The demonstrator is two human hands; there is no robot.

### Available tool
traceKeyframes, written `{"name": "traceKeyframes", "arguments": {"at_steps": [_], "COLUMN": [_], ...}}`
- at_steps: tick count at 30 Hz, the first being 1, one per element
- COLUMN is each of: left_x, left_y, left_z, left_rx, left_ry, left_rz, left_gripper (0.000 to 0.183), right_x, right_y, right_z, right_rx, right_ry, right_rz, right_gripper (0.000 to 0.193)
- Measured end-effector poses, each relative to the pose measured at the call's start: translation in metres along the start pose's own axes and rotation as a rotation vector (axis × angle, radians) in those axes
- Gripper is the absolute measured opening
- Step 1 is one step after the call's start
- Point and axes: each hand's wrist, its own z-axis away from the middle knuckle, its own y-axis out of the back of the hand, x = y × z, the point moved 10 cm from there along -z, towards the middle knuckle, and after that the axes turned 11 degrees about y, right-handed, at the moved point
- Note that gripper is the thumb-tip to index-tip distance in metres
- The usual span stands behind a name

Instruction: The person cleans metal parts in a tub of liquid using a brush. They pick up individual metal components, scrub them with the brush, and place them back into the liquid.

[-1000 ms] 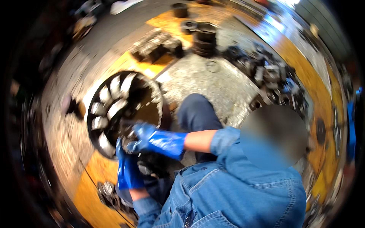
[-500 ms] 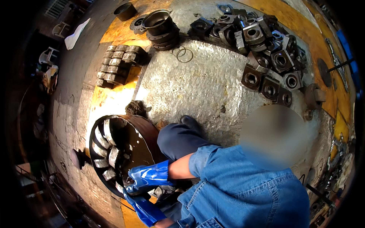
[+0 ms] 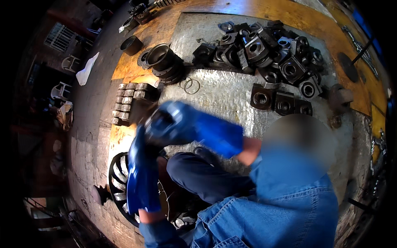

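My right hand point(image 3: 178, 116), in a long blue rubber glove, is closed around a dark, roundish, metal-looking piece point(image 3: 159, 125), blurred by motion. My left hand point(image 3: 141, 139), gloved the same way, is closed against the piece's near left side. Both hands are raised over the floor, and their fingers are partly hidden and smeared. Below my left forearm stands a round metal drum point(image 3: 111, 175), partly covered by that arm. Several curved, shiny metal pieces point(image 3: 120, 196) lie inside it along the left wall. My bent knee point(image 3: 186, 167) is beside the drum.
Stacked metal rings point(image 3: 127, 101) stand beyond my hands. Farther back are a flanged metal housing point(image 3: 162, 58), two thin rings point(image 3: 190, 86) and an open dark can point(image 3: 131, 45). Dark bored metal blocks point(image 3: 261, 97) heap up at the back right on a metal floor plate point(image 3: 223, 89).
Both hands have risen out of the drum and moved away from me, now with a dark piece between them. The whole view has also shifted.
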Motion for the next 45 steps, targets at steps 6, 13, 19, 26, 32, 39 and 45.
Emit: {"name": "traceKeyframes", "arguments": {"at_steps": [6, 13, 19, 26, 32, 39, 45], "left_x": [-0.004, -0.141, -0.243, -0.312, -0.277, -0.339, -0.336], "left_y": [-0.075, 0.088, 0.204, 0.406, 0.449, 0.505, 0.514], "left_z": [0.041, 0.09, 0.171, 0.228, 0.211, 0.171, 0.161], "left_rx": [-0.192, 0.086, 0.462, 1.197, 1.232, 1.188, 1.152], "left_ry": [-0.078, 0.053, 0.143, 0.291, 0.548, 0.659, 0.618], "left_rz": [-0.179, 0.047, 0.262, -0.383, -0.489, -0.438, -0.448], "left_gripper": [0.046, 0.045, 0.048, 0.085, 0.093, 0.082, 0.066], "right_x": [-0.047, 0.085, 0.027, -0.018, 0.068, 0.091, 0.107], "right_y": [0.27, 0.212, -0.072, -0.3, -0.369, -0.386, -0.381], "right_z": [0.112, 0.113, 0.045, 0.054, 0.071, 0.079, 0.074], "right_rx": [0.296, 0.241, -0.173, -0.74, -1.102, -1.325, -1.351], "right_ry": [-0.442, -0.171, 0.018, 0.116, -0.031, -0.172, -0.146], "right_rz": [1.459, 1.008, 0.347, 0.719, 0.794, 0.866, 0.866], "right_gripper": [0.056, 0.057, 0.05, 0.051, 0.055, 0.051, 0.055]}}
